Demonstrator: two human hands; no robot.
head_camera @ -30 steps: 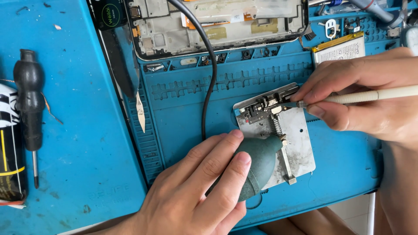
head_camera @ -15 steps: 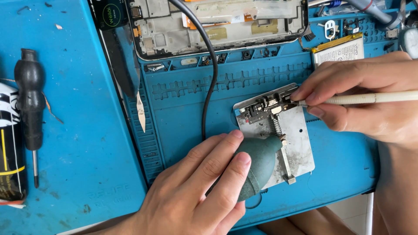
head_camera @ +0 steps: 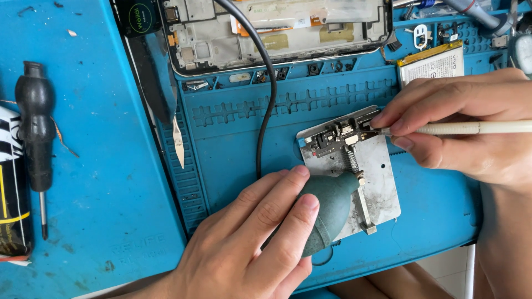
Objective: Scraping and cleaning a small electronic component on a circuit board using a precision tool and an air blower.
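1. A grey-green rubber blower bulb (head_camera: 327, 213) is gripped in the left hand (head_camera: 249, 243), fingers wrapped over the top, with its nozzle resting on the metal holder plate (head_camera: 377, 182).
2. A thin cream-handled tool (head_camera: 471, 128) is pinched pen-style in the right hand (head_camera: 471, 133), and its tip is set against the small circuit board (head_camera: 338, 138) clamped at the plate's upper edge.
3. The plate is laid flat on the blue repair mat (head_camera: 238, 133) covering the bench.
4. An opened phone frame (head_camera: 277, 30) is kept at the top (a black cable (head_camera: 266, 105) runs down from it), and a black screwdriver (head_camera: 36, 133) is left well off to the side.
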